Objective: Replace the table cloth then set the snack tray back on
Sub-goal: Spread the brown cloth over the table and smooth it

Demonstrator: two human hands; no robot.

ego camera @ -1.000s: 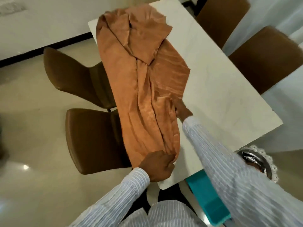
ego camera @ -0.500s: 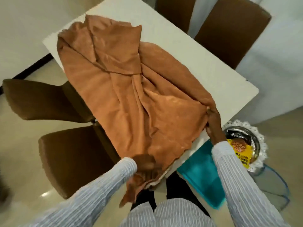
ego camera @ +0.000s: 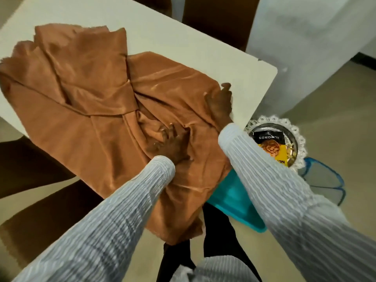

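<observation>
A crumpled orange table cloth [ego camera: 97, 110] lies bunched over the near part of the white table [ego camera: 183, 43], and one end hangs off the near edge. My left hand [ego camera: 173, 143] presses on the folds in the middle with spread fingers. At the cloth's right edge, near the table's corner, my right hand [ego camera: 219, 102] lies on the fabric with fingers stretched out. The silver snack tray [ego camera: 299, 137], with a lacy rim and a yellow almond packet on it, sits low down to the right of the table, partly hidden by my right sleeve.
A teal plastic piece [ego camera: 234, 200] sits below the table's near corner. A blue-rimmed glass object [ego camera: 325, 180] is under the snack tray. Brown chairs stand at the left [ego camera: 30, 159] and beyond the table [ego camera: 213, 17]. White fabric [ego camera: 305, 37] hangs at the right.
My left hand let go of the hanging end and moved up onto the middle of the cloth. My right hand slid further toward the table's corner. The view shifted left and closer.
</observation>
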